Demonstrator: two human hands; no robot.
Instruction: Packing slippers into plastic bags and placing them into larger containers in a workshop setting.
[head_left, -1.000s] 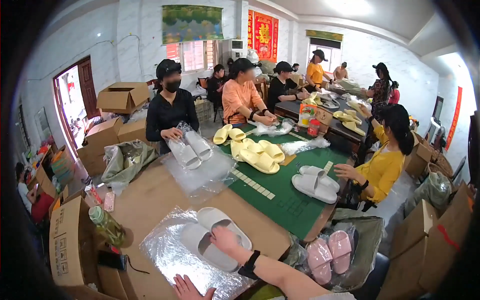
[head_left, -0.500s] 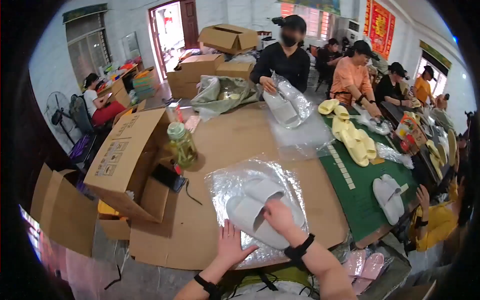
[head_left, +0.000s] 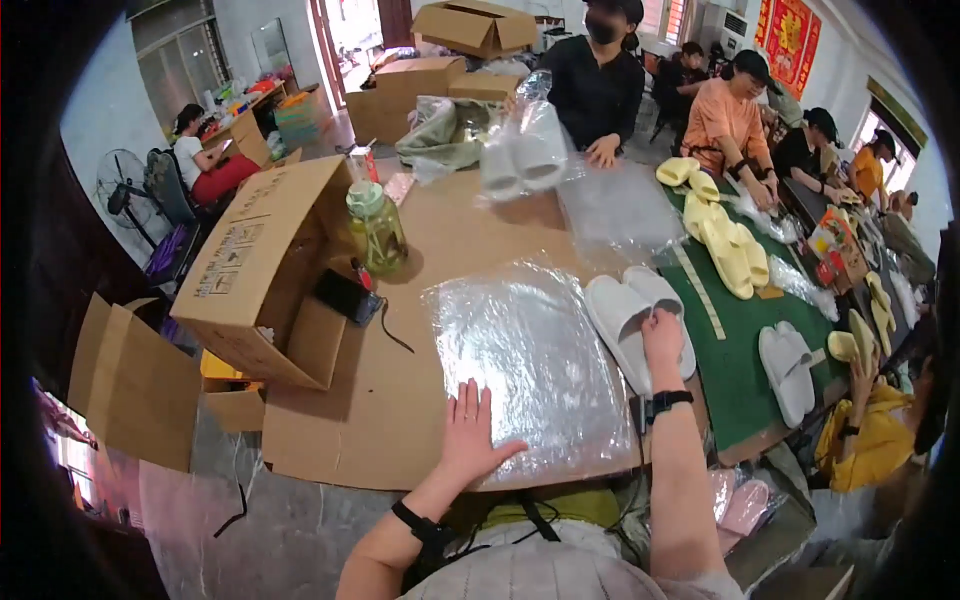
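Note:
A pair of white slide slippers (head_left: 617, 308) is at the right edge of the cardboard-covered table. My right hand (head_left: 662, 345) is closed on them, fingers at the inner sides of the straps. To their left lies a flat, shiny stack of clear plastic bags (head_left: 535, 355). My left hand (head_left: 478, 432) rests flat on the stack's near left corner, fingers stretched out and thumb spread, holding nothing.
Left on the table are an open carton (head_left: 255, 270), a green bottle (head_left: 376, 232) and a dark phone (head_left: 345, 296). A co-worker opposite holds bagged white slippers (head_left: 535, 155). Yellow slippers (head_left: 730, 250) and another white pair (head_left: 787, 372) lie on the green mat (head_left: 735, 395).
My right hand has carried the white slippers rightward off the plastic bags. My left hand stays flat on the bags. The co-worker's bagged slippers have moved left.

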